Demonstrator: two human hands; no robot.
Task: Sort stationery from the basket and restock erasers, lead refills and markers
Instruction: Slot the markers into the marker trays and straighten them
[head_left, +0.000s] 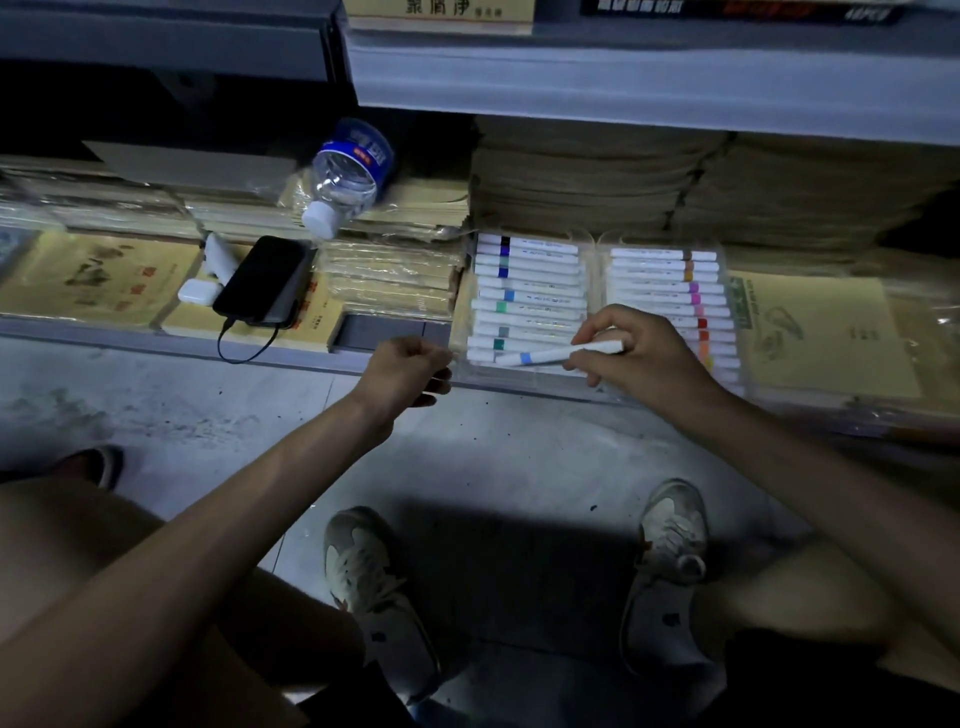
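One marker (545, 356), right hand (641, 358): left-right, band leftward.

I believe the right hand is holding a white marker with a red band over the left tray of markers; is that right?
Not quite: the band on the marker is light blue, not red. The head view shows the right hand holding that white marker over the left tray of markers, as you said.
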